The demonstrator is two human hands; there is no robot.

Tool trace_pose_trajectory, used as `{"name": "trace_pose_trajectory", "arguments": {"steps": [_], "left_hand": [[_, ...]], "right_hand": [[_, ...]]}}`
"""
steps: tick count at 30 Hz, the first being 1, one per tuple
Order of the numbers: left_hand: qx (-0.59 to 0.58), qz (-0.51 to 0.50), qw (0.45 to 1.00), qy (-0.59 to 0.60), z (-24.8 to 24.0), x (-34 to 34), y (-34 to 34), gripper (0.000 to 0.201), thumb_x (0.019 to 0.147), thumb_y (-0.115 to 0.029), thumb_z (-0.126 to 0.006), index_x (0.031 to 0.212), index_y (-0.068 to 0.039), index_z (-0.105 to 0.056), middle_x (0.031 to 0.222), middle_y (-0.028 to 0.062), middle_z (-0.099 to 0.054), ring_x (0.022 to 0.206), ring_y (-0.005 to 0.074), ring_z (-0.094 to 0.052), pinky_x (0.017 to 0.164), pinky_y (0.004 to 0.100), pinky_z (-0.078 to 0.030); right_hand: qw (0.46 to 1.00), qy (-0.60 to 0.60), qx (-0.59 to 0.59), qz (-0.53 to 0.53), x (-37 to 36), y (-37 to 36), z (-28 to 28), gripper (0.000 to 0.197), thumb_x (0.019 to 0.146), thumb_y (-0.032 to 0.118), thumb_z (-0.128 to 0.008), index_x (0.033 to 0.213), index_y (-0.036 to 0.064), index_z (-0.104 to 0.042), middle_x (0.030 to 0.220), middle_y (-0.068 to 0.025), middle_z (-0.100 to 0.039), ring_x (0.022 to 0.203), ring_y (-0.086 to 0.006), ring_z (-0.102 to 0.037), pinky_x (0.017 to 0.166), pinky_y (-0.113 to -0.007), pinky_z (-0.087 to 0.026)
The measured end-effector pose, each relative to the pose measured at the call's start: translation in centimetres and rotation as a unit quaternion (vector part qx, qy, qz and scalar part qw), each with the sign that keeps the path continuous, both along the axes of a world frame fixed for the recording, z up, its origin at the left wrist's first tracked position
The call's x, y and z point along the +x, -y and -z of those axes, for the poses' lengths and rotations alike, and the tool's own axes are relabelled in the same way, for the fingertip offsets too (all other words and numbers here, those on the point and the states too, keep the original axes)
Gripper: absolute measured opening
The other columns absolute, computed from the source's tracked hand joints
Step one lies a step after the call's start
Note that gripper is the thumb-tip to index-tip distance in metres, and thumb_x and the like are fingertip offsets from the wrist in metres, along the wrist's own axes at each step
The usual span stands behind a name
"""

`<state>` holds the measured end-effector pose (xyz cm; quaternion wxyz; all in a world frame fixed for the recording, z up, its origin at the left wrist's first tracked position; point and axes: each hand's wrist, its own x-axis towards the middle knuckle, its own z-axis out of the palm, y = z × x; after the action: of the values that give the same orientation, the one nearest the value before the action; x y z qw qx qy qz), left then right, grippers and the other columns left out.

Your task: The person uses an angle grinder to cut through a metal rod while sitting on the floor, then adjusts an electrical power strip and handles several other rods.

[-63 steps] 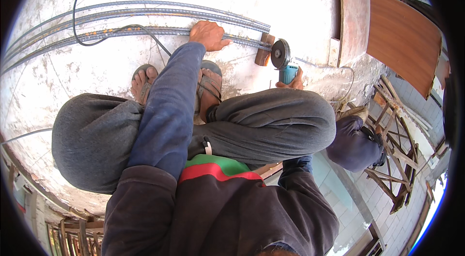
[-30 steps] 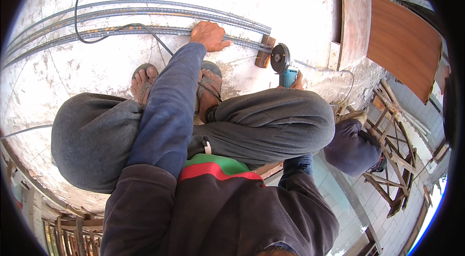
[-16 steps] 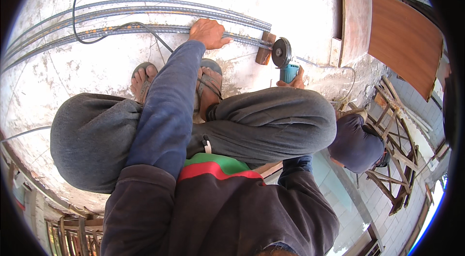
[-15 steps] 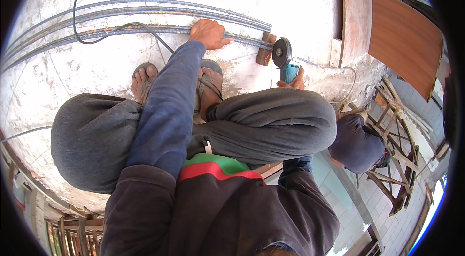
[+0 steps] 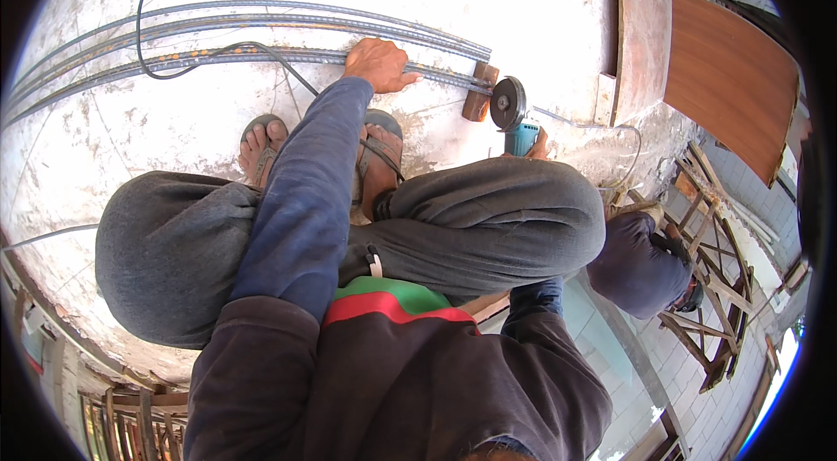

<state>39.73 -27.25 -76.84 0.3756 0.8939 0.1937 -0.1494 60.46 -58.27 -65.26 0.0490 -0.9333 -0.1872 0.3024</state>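
Note:
My left hand (image 5: 379,65) is closed over the near steel rebars (image 5: 305,55), its thumb pointing right along them. Those bars' right ends rest on a small brown wooden block (image 5: 475,105). Just right of the block, my right hand (image 5: 541,145) grips a teal angle grinder (image 5: 522,138), partly hidden behind my right knee. The grinder's dark cutting disc (image 5: 507,104) stands upright near the bar ends; whether it touches them I cannot tell. Behind the near bars lies another group of rebars (image 5: 261,18), roughly parallel.
A black cable (image 5: 139,34) loops over the bars and runs toward my sandalled feet (image 5: 381,147). Brown wooden panels (image 5: 728,77) stand at the far right. A crouching co-worker (image 5: 641,265) is by a wooden frame (image 5: 719,287) on the right.
The grinder sits slightly lower, and less of my right hand shows past the knee. My left hand keeps its place on the bars. The co-worker's body has shifted a little.

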Motion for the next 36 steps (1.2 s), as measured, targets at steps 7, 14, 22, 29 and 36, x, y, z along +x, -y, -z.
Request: {"name": "trace_pose_trajectory", "arguments": {"steps": [7,14,22,29,36], "left_hand": [[-0.007,-0.005,1.0,-0.012,0.6,-0.7,-0.3,0.058,0.09,-0.059,-0.056,0.089,-0.004,-0.074,0.085,0.0179,-0.07,0.09,0.0341,-0.067,0.084,0.0475,-0.048],[-0.003,-0.009,1.0,-0.004,0.3,-0.6,-0.1,0.058,0.09,-0.059,-0.056,0.09,-0.003,-0.073,0.084,0.0174,-0.07,0.089,0.0331,-0.067,0.083,0.0479,-0.049],[0.001,-0.004,1.0,-0.008,0.6,-0.6,0.0,0.058,0.089,-0.059,-0.057,0.088,-0.003,-0.074,0.082,0.0172,-0.07,0.086,0.0329,-0.068,0.082,0.0468,-0.049],[0.004,-0.01,1.0,0.016,0.7,-0.8,-0.1,0.057,0.09,-0.058,-0.057,0.087,-0.004,-0.073,0.08,0.0171,-0.07,0.085,0.0334,-0.068,0.08,0.0473,-0.049],[-0.008,-0.007,1.0,-0.009,0.3,-0.7,-0.3,0.057,0.089,-0.058,-0.057,0.087,-0.004,-0.073,0.08,0.017,-0.069,0.086,0.0332,-0.067,0.081,0.0487,-0.048]], "right_hand": [[0.998,0.021,-0.051,0.029,-2.5,-4.9,-2.2,0.097,0.063,0.015,-0.082,0.144,0.0104,-0.03,0.111,-0.019,-0.062,0.098,-0.0331,-0.064,0.088,-0.043,-0.049],[0.997,0.014,-0.076,0.013,-2.2,-5.4,-2.8,0.099,0.064,0.016,-0.077,0.146,0.0109,-0.023,0.116,-0.0252,-0.063,0.105,-0.0393,-0.065,0.091,-0.046,-0.051],[0.999,0.034,-0.028,-0.003,-2.1,-4.2,-1.9,0.09,0.067,0.01,-0.078,0.143,0.0099,-0.03,0.106,-0.0186,-0.064,0.096,-0.0335,-0.066,0.085,-0.044,-0.052],[1.0,0.004,-0.013,0.021,-1.3,-4.6,-1.6,0.089,0.069,0.008,-0.076,0.144,0.0077,-0.027,0.095,-0.0187,-0.064,0.077,-0.0282,-0.067,0.068,-0.039,-0.056],[0.998,-0.026,-0.05,0.023,-1.6,-6.2,-2.7,0.098,0.067,0.015,-0.079,0.145,0.0041,-0.02,0.106,-0.0286,-0.064,0.091,-0.0377,-0.069,0.079,-0.045,-0.057]]}}
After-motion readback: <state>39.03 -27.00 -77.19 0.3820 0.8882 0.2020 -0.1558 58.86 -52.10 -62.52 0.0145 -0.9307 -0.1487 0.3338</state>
